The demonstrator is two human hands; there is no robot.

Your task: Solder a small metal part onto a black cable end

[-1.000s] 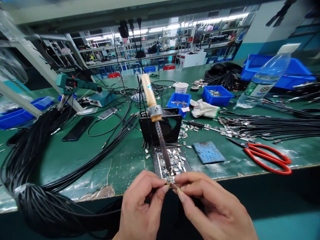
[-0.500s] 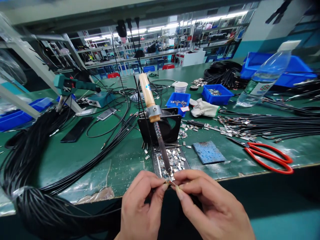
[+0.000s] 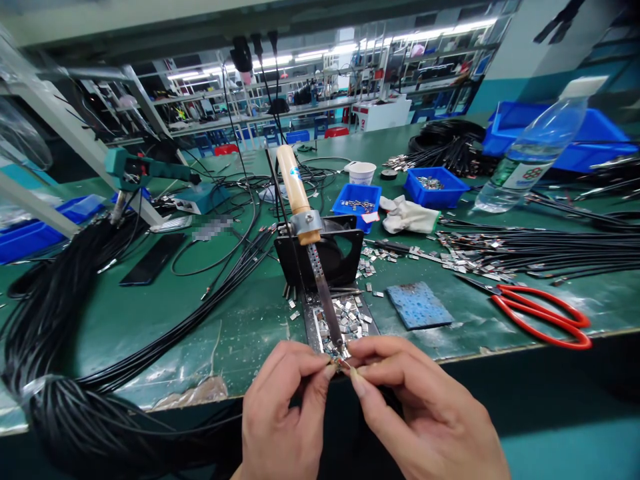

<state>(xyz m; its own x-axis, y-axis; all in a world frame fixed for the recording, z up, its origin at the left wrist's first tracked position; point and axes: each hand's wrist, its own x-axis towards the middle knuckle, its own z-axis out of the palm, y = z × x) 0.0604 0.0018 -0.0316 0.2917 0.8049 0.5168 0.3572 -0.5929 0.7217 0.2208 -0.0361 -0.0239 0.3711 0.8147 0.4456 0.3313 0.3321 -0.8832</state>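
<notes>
A soldering iron point(image 3: 324, 293) with a wooden handle is clamped in a stand, its tip slanting down toward my fingertips. Just under that tip, my left hand point(image 3: 290, 403) pinches the end of a thin cable, mostly hidden, where a bit of red point(image 3: 340, 362) shows. My right hand point(image 3: 417, 397) is closed too, thumb and fingers pinching a thin silvery wire point(image 3: 347, 364) close to the same spot. The fingertips of both hands nearly meet. Small metal connectors point(image 3: 353, 317) lie scattered on the plate behind them.
A black fan point(image 3: 320, 253) stands behind the iron. Rightward are a blue sponge point(image 3: 419, 305), red-handled scissors point(image 3: 543, 313), a glove point(image 3: 407, 215) and black cables point(image 3: 550, 250). A large cable bundle point(image 3: 55, 320) hangs over the table's left edge. A water bottle point(image 3: 537, 150) stands far right.
Both hands keep their pinch at the iron's tip, with barely any shift of the fingers. The view has moved very slightly.
</notes>
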